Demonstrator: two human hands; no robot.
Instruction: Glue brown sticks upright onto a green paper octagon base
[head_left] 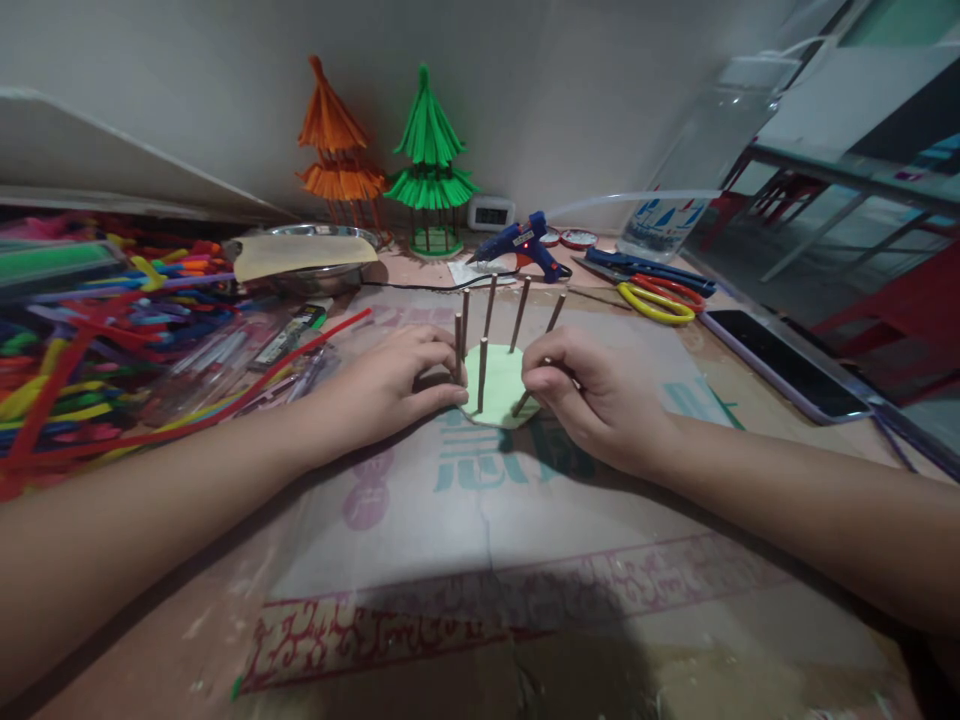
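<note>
Printed cardboard (480, 545), left hand (386, 388) unclenched on green disc (501, 385), right hand (596, 400) pinching stick (520, 404), grey wall (187, 90)

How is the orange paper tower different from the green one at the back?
The orange paper tower stands left, the green paper tower right. The green one's round base shows; the orange one's is hidden. Both have two fringed roofs on thin posts.

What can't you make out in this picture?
Head view:
- Whether the left hand pinches the upright stick: its fingers hide the contact.
- Whether the tilted stick under the right hand runs on above it: fingers cover the middle.
- Clock digits: too small.
</note>
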